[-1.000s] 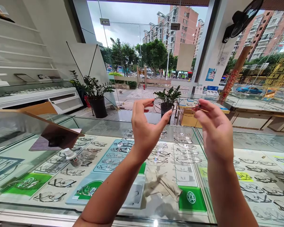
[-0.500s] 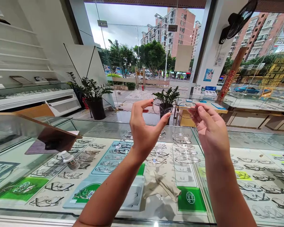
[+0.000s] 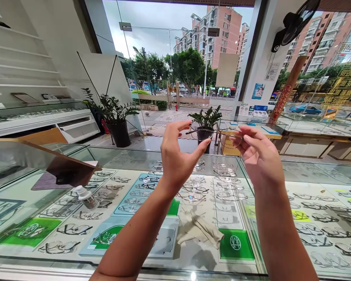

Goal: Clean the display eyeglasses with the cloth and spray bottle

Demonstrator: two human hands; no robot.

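Observation:
A pair of thin-rimmed eyeglasses (image 3: 229,141) is raised over the counter, slightly tilted. Thumb and fingers of my right hand (image 3: 261,158) pinch the frame at its right end. Around the left lens, my left hand (image 3: 178,156) curves with thumb and index finger well apart. Its index fingertip is close to the upper left rim and the thumb tip is near the lower rim; whether they touch cannot be made out. Below, on the glass, lies a crumpled beige cloth (image 3: 201,230). A white bottle (image 3: 87,198) stands tilted in view to the left.
The glass display counter (image 3: 193,269) holds rows of eyeglasses (image 3: 73,229) and green cards (image 3: 236,244). A brown wooden board or stand (image 3: 73,171) rises at left. Beyond are potted plants (image 3: 119,121), glass doors (image 3: 169,70), another counter (image 3: 307,142) and a wall fan (image 3: 295,23).
The eyeglasses have tilted, so their left end now shows a dark temple tip near my left fingers. My left index finger has shifted slightly up; my right hand keeps its pinch.

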